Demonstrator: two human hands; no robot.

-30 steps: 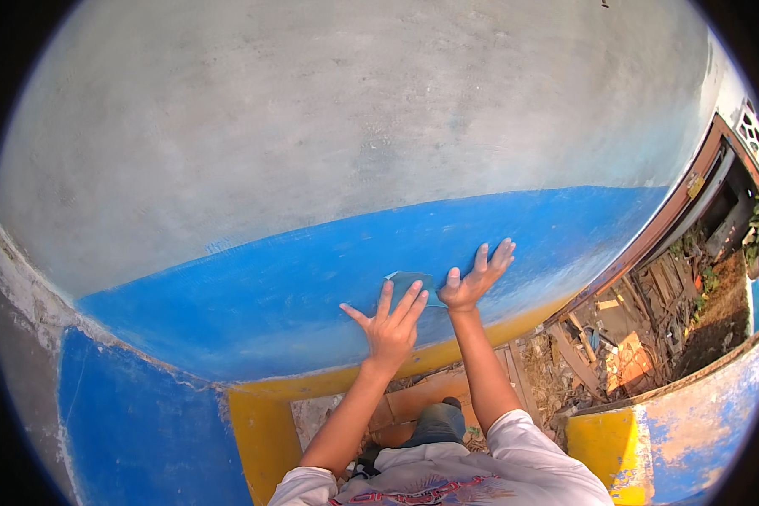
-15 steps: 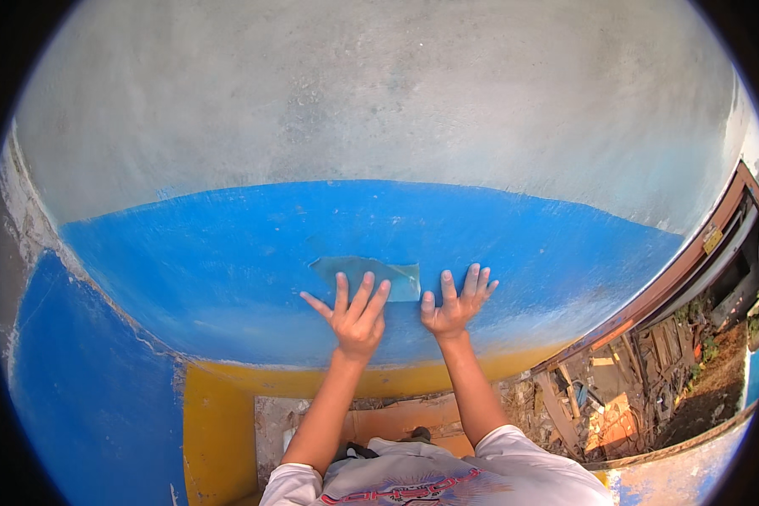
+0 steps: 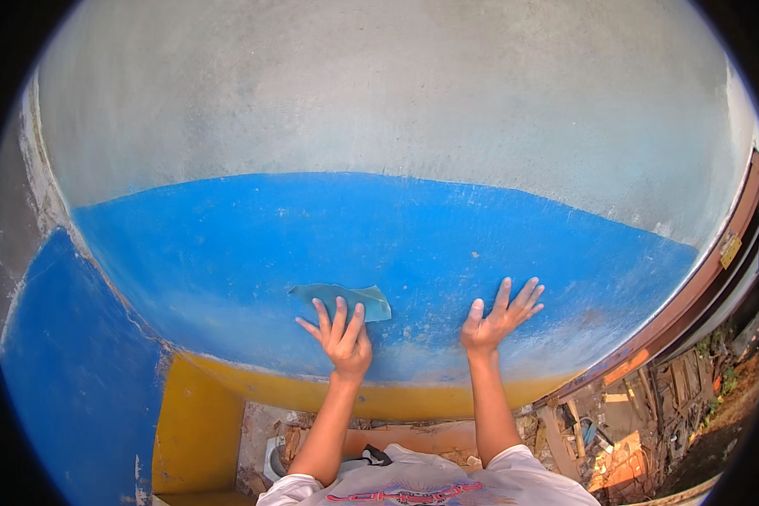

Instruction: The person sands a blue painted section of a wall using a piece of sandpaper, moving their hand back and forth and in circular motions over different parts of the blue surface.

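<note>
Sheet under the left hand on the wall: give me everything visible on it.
The thin grey-green abrasive-looking sheet lies flat against the blue-painted band of the wall, roughly rectangular with uneven, slightly curled edges and a dull, matte face. It looks like paper or cloth-backed sandpaper, though its grain is too small to tell. The left hand presses its lower edge with spread fingers; the right hand rests on bare paint, apart from it.

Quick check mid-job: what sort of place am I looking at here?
Probably an outdoor building or repair site. A rough wall is grey above, with a blue band and yellow base; the left hand presses a sheet of sandpaper, and rubble lies at right.
</note>
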